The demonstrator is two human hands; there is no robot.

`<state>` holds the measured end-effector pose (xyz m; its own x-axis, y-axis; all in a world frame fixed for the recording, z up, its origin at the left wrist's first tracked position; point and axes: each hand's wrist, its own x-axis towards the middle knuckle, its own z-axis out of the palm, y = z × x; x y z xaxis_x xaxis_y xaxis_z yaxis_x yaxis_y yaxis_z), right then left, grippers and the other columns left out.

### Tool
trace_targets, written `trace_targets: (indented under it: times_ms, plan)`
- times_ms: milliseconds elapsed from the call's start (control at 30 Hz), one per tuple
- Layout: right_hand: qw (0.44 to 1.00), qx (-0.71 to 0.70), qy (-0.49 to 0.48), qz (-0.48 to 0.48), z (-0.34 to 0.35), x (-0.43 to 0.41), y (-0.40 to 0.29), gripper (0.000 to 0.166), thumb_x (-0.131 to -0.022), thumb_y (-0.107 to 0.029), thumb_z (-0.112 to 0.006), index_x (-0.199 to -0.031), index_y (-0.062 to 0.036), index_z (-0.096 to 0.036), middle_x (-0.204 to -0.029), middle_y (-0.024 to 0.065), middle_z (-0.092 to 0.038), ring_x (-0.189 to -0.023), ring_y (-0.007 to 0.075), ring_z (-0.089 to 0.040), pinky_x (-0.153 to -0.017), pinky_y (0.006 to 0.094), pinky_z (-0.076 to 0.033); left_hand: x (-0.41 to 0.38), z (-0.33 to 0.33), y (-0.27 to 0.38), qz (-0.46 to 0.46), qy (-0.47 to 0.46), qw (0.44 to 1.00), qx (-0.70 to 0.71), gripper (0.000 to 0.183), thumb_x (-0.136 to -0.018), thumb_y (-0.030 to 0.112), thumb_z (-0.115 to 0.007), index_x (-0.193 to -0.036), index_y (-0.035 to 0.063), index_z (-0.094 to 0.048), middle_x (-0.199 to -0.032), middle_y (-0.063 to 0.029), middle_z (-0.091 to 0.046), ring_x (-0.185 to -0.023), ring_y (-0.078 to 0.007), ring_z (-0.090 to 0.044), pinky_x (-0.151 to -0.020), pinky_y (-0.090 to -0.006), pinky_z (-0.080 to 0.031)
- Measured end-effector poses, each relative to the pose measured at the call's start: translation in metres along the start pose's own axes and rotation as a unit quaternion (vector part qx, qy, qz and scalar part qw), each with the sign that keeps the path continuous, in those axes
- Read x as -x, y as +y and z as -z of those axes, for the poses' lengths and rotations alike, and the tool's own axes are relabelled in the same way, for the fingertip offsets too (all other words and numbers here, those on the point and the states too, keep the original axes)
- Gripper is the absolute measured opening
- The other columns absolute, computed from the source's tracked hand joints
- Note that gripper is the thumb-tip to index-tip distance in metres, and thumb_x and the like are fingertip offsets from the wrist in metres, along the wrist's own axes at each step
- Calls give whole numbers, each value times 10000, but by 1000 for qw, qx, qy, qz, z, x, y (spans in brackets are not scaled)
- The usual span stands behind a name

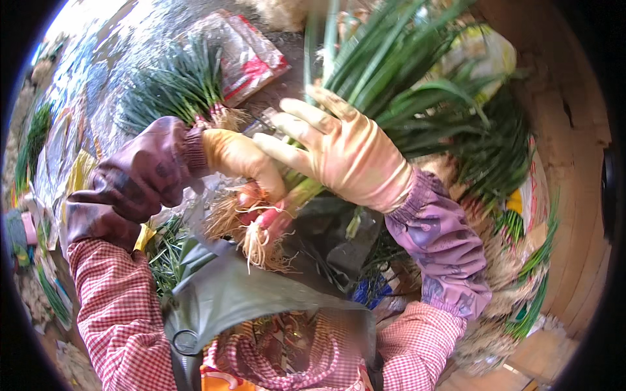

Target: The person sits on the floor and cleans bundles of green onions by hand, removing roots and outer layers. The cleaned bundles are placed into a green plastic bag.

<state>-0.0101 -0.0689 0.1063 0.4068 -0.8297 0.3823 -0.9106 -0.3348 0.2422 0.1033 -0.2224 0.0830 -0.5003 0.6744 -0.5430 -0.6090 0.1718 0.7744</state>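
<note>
My left hand [242,156], in a pale glove, is closed around the lower stems of a bunch of green onions [274,212]. Reddish bulbs and stringy roots hang below its fingers. Long green leaves of the bunch stretch up and away to the upper right. Across the stems lies my right hand [354,156], also gloved, palm down with its fingers spread and not wrapped around anything. Under both hands is a dark green waterproof apron [234,288] over my lap. A loose bit of stalk [354,224] shows just below my right hand.
Another bunch of green onions [181,85] lies ahead on the left, beside a red-and-white plastic sack [252,54]. Silvery sheeting [107,63] covers ground at upper left. More onions [489,141] are heaped at right, near a wooden surface [577,195]. Leaf scraps [168,259] lie by my left arm.
</note>
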Motion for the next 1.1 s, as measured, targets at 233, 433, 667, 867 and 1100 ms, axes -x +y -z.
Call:
trace_targets:
  times_ms: [233, 433, 667, 867, 1100]
  plan:
    - [994, -82, -53, 47, -16, -45, -23, 165, -731, -139, -532, -875, -60, -517, -684, 43, -476, -676, 197, -522, -629, 330, -434, 42, -51, -106, -199, 137, 841, 484, 281, -811, 139, -599, -1048, -10, -570, -911, -68, -640, -790, -150, -602, -721, -265, -486]
    - [989, -81, -109, 58, -47, -79, -23, 79, -709, -97, -520, -764, -80, -466, -629, 58, -462, -617, 216, -518, -590, 333, -414, 120, -128, -299, -308, 309, 735, 519, 221, -826, 214, -601, -923, 16, -591, -692, -34, -608, -642, -138, -582, -567, -268, -454]
    - [976, -57, -206, 47, -72, -95, -32, 218, -631, -53, -570, -832, -66, -486, -705, 96, -508, -700, 262, -541, -659, 368, -420, 121, -179, -418, 382, 453, 790, -156, 373, -728, 143, -594, -1088, 44, -601, -991, -171, -628, -936, -268, -609, -824, -342, -477]
    - [975, -34, -212, 46, -84, -101, -40, 275, -604, -65, -602, -862, -57, -508, -715, 92, -531, -712, 257, -552, -658, 356, -418, 135, -101, -229, -252, 719, 643, 73, 304, -850, 157, -607, -1112, 16, -544, -1041, -44, -582, -933, -145, -549, -813, -270, -445]
    - [971, -34, -237, 8, -77, -100, -43, 264, -608, -63, -609, -853, -60, -510, -728, 95, -545, -717, 264, -557, -668, 362, -419, 82, -132, -205, -57, 663, 724, -182, 262, -893, 256, -552, -900, -5, -579, -692, -90, -557, -660, -164, -542, -640, -310, -458]
